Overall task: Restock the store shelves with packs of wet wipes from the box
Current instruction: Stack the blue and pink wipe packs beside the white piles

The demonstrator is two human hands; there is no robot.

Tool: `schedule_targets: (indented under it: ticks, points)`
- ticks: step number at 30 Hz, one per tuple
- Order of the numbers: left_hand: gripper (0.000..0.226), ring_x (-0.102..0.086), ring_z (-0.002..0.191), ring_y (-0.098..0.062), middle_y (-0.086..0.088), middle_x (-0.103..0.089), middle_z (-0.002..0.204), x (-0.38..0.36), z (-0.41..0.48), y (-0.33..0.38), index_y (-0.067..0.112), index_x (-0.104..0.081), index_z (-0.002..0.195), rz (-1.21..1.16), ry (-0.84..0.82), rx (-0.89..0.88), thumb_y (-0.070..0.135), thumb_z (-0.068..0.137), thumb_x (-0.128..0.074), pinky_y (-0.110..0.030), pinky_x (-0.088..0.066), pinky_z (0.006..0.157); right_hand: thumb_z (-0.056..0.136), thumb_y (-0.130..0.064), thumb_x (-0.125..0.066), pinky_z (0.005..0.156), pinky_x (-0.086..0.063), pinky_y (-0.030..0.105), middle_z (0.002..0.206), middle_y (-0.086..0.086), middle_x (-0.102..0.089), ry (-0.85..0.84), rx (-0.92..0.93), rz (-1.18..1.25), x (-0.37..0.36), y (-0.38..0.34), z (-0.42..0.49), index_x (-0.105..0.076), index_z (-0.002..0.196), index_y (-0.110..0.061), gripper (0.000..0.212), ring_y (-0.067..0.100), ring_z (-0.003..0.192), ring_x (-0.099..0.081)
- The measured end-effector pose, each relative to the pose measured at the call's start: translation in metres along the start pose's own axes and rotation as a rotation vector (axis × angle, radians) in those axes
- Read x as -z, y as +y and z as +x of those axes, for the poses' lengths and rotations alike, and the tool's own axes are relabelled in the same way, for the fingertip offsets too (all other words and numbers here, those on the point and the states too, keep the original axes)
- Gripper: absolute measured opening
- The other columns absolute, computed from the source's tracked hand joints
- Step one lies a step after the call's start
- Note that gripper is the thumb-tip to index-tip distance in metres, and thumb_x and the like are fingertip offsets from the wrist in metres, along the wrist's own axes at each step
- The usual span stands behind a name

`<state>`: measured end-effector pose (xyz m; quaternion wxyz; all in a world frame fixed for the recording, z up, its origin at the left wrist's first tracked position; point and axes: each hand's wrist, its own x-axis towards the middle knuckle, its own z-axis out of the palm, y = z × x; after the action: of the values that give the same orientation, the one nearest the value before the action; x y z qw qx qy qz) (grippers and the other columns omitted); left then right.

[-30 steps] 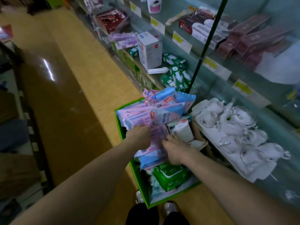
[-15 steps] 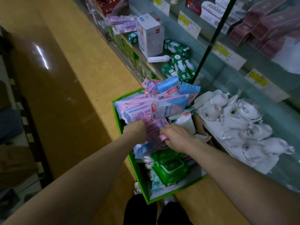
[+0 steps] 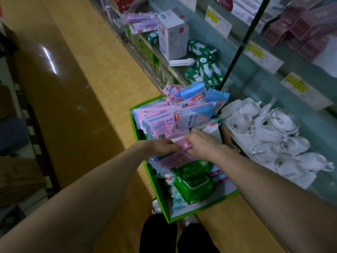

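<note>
A green box point(image 3: 158, 187) stands on the wooden floor beside the shelves, stuffed with wet wipe packs. Pink and blue packs point(image 3: 169, 119) pile up at its far end, and green packs point(image 3: 193, 185) lie at the near end. Both of my hands are in the middle of the box. My left hand point(image 3: 160, 146) and my right hand point(image 3: 200, 142) grip the same bundle of pink packs point(image 3: 175, 158) from either side, fingers curled round its top edge. The bundle hides my fingertips.
The glass shelves point(image 3: 269, 92) run along the right. On them sit a white teapot set point(image 3: 273, 136), green bulb boxes point(image 3: 206, 68), a white carton point(image 3: 172, 35) and maroon boxes point(image 3: 306, 28). Yellow price tags line the shelf edges. A dark counter point(image 3: 60, 99) runs along the left.
Both hands have lifted the pink bundle a little higher out of the box. The camera has come closer to the box and shelves.
</note>
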<state>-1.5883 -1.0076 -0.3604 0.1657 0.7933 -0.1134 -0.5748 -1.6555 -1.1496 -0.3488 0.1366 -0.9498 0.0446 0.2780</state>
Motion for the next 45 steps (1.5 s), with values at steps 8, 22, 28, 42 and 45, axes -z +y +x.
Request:
schedule_targets:
  ticks: [8,22,28,42,45]
  points:
    - [0.064,-0.054,0.096,-0.023,-0.01,-0.05,0.13,-0.01,0.001,-0.016,0.013,-0.035,0.142,0.157,0.099,-0.115,0.016,0.087,-0.067,-0.031,-0.049,0.076,0.089,-0.018,-0.063,0.095,-0.042,0.041,0.141,0.01,-0.032,-0.091,0.069,-0.209,-0.007,-0.007,0.003,-0.029,0.144,-0.02,0.065,0.034,0.123,-0.048]
    - [0.047,-0.054,0.094,-0.022,-0.008,-0.058,0.118,0.015,-0.041,0.006,0.013,-0.055,0.124,0.376,0.3,-0.146,0.031,0.083,-0.07,-0.028,-0.042,0.075,0.087,-0.022,-0.063,0.098,-0.042,0.037,0.133,0.007,-0.046,0.006,0.12,-0.111,0.038,-0.015,-0.007,-0.042,0.137,-0.019,0.054,0.03,0.123,-0.048]
    - [0.042,-0.056,0.099,-0.023,-0.007,-0.061,0.118,0.046,-0.092,0.035,0.014,-0.058,0.12,0.367,0.459,-0.139,0.028,0.082,-0.068,-0.026,-0.04,0.075,0.084,-0.022,-0.064,0.092,-0.044,0.038,0.132,0.005,-0.046,0.141,0.155,-0.081,0.094,-0.026,-0.024,-0.045,0.132,-0.02,0.051,0.031,0.117,-0.051]
    - [0.058,-0.054,0.096,-0.018,-0.004,-0.059,0.12,0.087,-0.247,0.071,0.015,-0.05,0.128,0.278,0.833,-0.152,0.035,0.078,-0.075,-0.028,-0.045,0.079,0.081,-0.035,-0.07,0.073,-0.042,0.029,0.1,-0.002,-0.061,0.396,0.35,0.03,0.22,-0.064,-0.097,-0.059,0.11,-0.029,0.032,0.02,0.088,-0.055]
    - [0.059,-0.054,0.097,-0.017,-0.003,-0.057,0.118,0.094,-0.283,0.071,0.016,-0.049,0.128,0.25,0.868,-0.156,0.035,0.079,-0.075,-0.027,-0.045,0.079,0.08,-0.033,-0.071,0.069,-0.037,0.026,0.095,-0.004,-0.059,0.418,0.421,0.025,0.243,-0.079,-0.112,-0.059,0.103,-0.029,0.027,0.017,0.085,-0.053]
